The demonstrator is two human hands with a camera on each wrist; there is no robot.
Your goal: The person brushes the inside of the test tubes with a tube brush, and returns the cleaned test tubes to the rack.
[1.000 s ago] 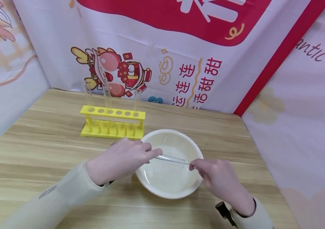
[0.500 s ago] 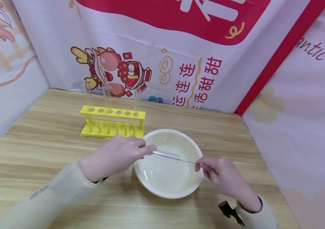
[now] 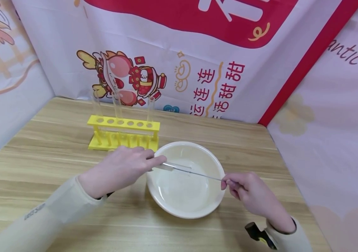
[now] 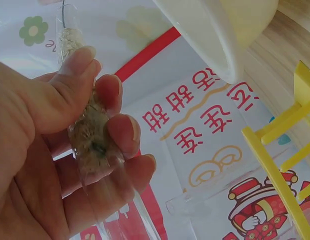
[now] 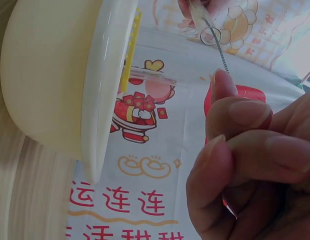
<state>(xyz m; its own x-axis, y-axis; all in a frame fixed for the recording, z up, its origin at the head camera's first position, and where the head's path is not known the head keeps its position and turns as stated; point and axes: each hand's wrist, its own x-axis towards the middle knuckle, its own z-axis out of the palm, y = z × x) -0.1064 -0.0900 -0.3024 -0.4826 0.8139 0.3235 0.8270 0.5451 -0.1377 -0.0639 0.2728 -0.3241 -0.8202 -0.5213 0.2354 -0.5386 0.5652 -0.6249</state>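
Over the white basin (image 3: 183, 214), my left hand (image 3: 119, 169) grips a clear glass test tube (image 3: 180, 166) with thumb and fingers curled round it. Inside the glass, the left wrist view shows the pale bristles of a test tube brush (image 4: 70, 40), partly covered by my fingers. Its thin twisted wire handle (image 3: 205, 175) comes out of the tube's mouth toward the right. My right hand (image 3: 249, 192) pinches the far end of that wire between thumb and fingers, near the basin's right rim. In the right wrist view the twisted wire (image 5: 221, 55) runs from the tube mouth to my fingertips.
A yellow test tube rack (image 3: 123, 122) stands behind the basin to the left, with 3 upright test tubes in it. Printed cloth (image 3: 166, 42) hangs at the back and both sides of the wooden table (image 3: 191, 234).
My left hand has drifted left with the test tube, and my right hand has moved right. More of the brush's wire now shows outside the tube.
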